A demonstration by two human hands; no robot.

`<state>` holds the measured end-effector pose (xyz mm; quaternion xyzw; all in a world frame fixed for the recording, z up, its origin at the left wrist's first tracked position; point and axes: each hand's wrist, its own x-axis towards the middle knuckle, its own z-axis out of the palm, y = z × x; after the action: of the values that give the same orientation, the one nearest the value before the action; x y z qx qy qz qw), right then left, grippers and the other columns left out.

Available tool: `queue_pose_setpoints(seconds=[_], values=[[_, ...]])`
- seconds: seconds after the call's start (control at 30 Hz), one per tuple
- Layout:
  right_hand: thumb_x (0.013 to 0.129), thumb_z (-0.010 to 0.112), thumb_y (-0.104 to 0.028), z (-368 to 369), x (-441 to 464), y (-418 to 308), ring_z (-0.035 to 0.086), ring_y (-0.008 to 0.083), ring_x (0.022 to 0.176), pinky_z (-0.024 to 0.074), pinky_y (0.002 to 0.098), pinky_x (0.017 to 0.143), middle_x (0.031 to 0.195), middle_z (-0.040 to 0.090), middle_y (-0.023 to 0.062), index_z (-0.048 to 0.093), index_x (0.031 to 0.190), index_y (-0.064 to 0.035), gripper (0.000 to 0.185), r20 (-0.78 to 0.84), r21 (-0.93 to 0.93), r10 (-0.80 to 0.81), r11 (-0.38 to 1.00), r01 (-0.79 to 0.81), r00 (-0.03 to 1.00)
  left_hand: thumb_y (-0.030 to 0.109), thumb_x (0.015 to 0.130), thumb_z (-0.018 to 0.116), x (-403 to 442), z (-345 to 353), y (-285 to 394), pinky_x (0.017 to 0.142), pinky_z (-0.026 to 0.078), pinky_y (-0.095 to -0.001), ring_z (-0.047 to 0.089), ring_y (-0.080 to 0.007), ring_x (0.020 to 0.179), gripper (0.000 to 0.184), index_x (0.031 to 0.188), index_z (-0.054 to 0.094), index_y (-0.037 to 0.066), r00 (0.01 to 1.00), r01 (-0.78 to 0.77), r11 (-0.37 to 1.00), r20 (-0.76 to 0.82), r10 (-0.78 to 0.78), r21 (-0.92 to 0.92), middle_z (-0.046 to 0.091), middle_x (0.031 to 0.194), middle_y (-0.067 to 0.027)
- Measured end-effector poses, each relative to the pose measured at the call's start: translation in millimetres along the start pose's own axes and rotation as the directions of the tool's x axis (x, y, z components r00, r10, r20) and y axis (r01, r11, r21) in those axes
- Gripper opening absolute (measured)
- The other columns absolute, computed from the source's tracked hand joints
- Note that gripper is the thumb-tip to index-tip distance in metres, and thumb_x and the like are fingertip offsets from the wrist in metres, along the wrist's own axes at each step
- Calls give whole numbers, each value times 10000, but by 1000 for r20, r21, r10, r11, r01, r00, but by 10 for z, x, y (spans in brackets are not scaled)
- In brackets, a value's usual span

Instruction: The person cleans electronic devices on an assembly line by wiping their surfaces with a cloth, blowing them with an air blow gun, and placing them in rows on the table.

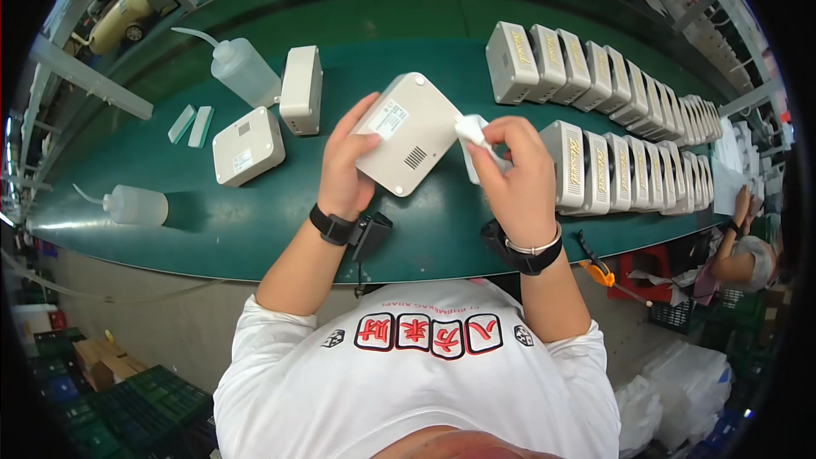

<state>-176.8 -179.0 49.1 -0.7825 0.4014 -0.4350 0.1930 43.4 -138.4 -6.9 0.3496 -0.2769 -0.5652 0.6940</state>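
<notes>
My left hand point(347, 157) grips a light beige plastic box-shaped device point(408, 132) by its left side. Its face toward me carries a white label, a small slotted vent and round feet at the corners. Pinched in the fingers of my right hand point(518, 170) is a white cloth point(476, 138), which meets the device's right corner. To the left, two similar devices rest on the bench: one upright point(302, 89), the other lying with its label showing point(248, 149).
Two rows of like devices, a back row point(586, 72) and a front row point(608, 172), stand at the right. Two squeeze bottles point(242, 68) point(136, 206) and two small strips point(201, 127) sit at the left. An orange-handled tool point(597, 274) hangs by the edge; a co-worker's arm point(727, 242) shows far right.
</notes>
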Motion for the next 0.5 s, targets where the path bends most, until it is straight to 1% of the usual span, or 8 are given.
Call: queue_pose_setpoints(seconds=[0.03, 0.13, 0.17, 0.27, 0.3, 0.4, 0.43, 0.5], values=[[800, 731, -45, 58, 73, -50, 622, 332, 830, 498, 415, 722, 905, 625, 116, 667, 929, -33, 144, -21, -35, -14, 999, 14, 1000, 140, 843, 564, -9, 4, 1, 1101, 437, -398, 562, -288, 1282, 693, 1476, 384, -75, 1000, 8, 1000, -12, -8, 10, 542, 1414, -205], [804, 721, -29, 263, 278, -206, 632, 327, 843, 506, 428, 729, 911, 631, 116, 682, 962, -29, 163, -53, -14, -106, 994, 106, 993, 115, 846, 580, -11, -3, -5, 1078, 438, -390, 558, -298, 1270, 683, 1465, 388, -102, 998, 51, 998, -24, -52, -29, 545, 1389, -222], [792, 701, -16, 322, 329, -230, 629, 308, 839, 515, 413, 744, 912, 632, 110, 699, 996, -26, 205, -28, -70, -162, 985, 159, 986, 114, 847, 580, -10, -8, -5, 1075, 439, -389, 560, -297, 1267, 681, 1462, 389, -106, 998, 52, 998, -23, -53, -17, 548, 1387, -222], [775, 679, -25, 572, 405, -176, 622, 304, 850, 518, 397, 756, 912, 629, 112, 711, 995, -28, 223, 30, -240, -280, 930, 279, 959, 108, 848, 579, -19, -21, -7, 1069, 444, -384, 566, -294, 1258, 678, 1457, 389, -120, 998, 54, 998, -26, -55, -19, 552, 1382, -225], [768, 648, -33, 629, 374, -175, 604, 295, 890, 510, 385, 776, 952, 614, 121, 704, 1059, -3, 297, 60, -258, -297, 918, 302, 953, 105, 848, 578, -19, -28, -4, 1067, 445, -383, 568, -293, 1255, 679, 1457, 385, -125, 998, 53, 998, -28, -55, -44, 551, 1383, -227], [775, 633, -30, 647, 208, -211, 587, 286, 935, 499, 375, 786, 1006, 593, 133, 669, 1136, 38, 369, 127, -347, -319, 873, 343, 939, 99, 850, 574, -4, -75, -23, 1064, 449, -380, 572, -290, 1252, 680, 1457, 378, -136, 999, 43, 994, -28, -46, -104, 547, 1385, -236], [785, 617, -28, 615, 138, -231, 574, 274, 958, 490, 363, 797, 1038, 575, 130, 631, 1195, 63, 420, 181, -383, -301, 855, 349, 936, 97, 850, 572, -5, -88, -33, 1063, 449, -379, 573, -290, 1251, 680, 1457, 376, -139, 999, 40, 992, -26, -43, -121, 546, 1386, -239], [792, 611, -31, 591, -9, -219, 575, 273, 955, 489, 361, 793, 1044, 578, 130, 630, 1195, 57, 413, 206, -385, -281, 857, 342, 937, 95, 851, 568, -23, -53, -15, 1065, 449, -380, 575, -290, 1250, 680, 1459, 372, -138, 998, 28, 995, -53, -34, -97, 546, 1385, -240]])
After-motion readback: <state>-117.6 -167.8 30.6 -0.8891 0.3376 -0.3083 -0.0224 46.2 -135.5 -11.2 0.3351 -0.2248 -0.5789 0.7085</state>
